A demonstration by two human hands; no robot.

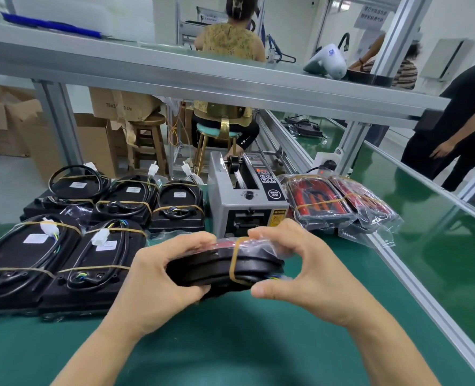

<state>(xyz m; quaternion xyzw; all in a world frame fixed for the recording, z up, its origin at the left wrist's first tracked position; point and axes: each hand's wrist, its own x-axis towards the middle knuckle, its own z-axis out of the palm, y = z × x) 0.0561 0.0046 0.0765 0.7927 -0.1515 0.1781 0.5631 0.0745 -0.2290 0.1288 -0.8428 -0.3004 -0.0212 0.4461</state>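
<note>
Five black banded units (72, 246) lie at the left of the green worktop (230, 344). The left hand (158, 277) grips the left end of a black unit (222, 270) held just above the worktop, a yellow rubber band (235, 263) round it; the right hand (294, 266) pinches its right end. Behind stands a grey tape dispenser (247, 199), bagged red-and-black packs (339, 201) to its right

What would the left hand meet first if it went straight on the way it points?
The left hand would probably meet the grey tape dispenser beyond the black unit it grips; depth unclear.
</note>
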